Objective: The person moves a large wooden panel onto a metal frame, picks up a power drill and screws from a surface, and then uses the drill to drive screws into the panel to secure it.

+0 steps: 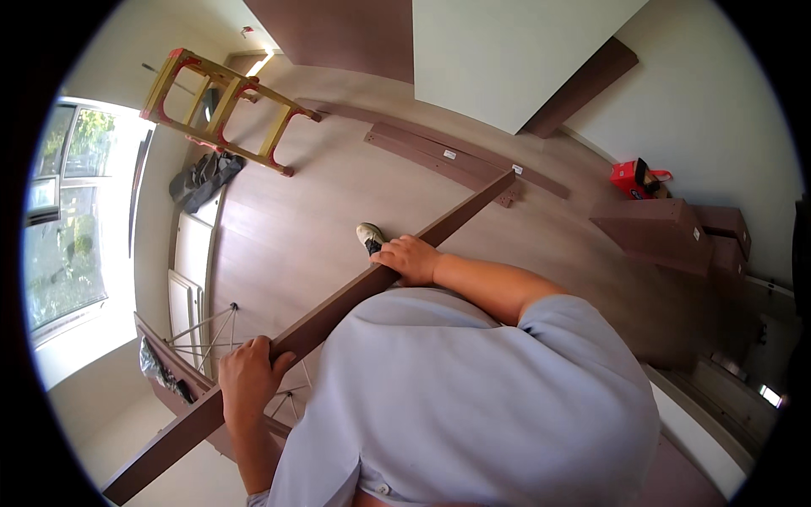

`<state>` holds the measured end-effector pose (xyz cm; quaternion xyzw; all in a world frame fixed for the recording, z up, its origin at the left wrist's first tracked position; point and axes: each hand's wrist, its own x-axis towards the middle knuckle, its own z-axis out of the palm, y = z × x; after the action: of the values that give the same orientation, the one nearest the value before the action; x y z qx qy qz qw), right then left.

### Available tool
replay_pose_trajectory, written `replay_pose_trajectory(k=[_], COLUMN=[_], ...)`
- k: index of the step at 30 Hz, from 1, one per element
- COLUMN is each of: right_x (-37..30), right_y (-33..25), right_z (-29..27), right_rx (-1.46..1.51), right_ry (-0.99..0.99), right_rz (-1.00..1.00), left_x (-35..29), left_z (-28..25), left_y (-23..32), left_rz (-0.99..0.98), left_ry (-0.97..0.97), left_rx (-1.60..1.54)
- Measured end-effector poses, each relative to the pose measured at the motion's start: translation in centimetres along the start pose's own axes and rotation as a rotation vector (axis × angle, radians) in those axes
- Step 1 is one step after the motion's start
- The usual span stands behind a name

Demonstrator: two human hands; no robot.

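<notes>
A long brown board (336,306) runs slantwise across my body, from the lower left up toward the upper right. My left hand (248,378) grips its lower left stretch, with the thumb lying along the top edge. Farther along, my right hand (407,258) is wrapped over the board near its middle, its fingers curled round the far side. The board's far end (512,176) appears in front of some brown panels (439,156) lying on the floor. One shoe of mine (370,235) shows just beyond the board.
A yellow and red stepladder (221,114) stands at the far left, near a dark bag (205,179). Brown boxes or panels (655,230) and a red bag (634,179) sit at the right. A large white panel (507,55) rises at the back. A brown tabletop on thin metal legs (230,321) is at left.
</notes>
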<state>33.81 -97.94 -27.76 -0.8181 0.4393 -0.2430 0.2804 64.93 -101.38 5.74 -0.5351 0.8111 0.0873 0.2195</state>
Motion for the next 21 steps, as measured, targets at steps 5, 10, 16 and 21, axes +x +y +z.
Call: replay_pose_trajectory(k=[5,10,16,21], right_x=[2.9,3.6,0.7,-4.2], right_y=[5.6,12.8,21.5,33.2], right_z=[0.0,1.2,3.4,7.9], right_rx=[0.023,-0.041,-0.048,-0.039], right_ry=[-0.082,-0.117,-0.107,-0.294], right_rz=[0.228,0.478,0.731,0.872], left_x=[9.8,23.6,39.4,52.0], left_z=[0.5,4.3,11.5,23.2], left_y=[-2.2,-2.7,1.0,7.2], left_rz=[0.164,0.332,0.449,0.535], left_ry=[-0.081,-0.172,-0.2,-0.345], left_rx=[-0.016,-0.039,-0.03,-0.027])
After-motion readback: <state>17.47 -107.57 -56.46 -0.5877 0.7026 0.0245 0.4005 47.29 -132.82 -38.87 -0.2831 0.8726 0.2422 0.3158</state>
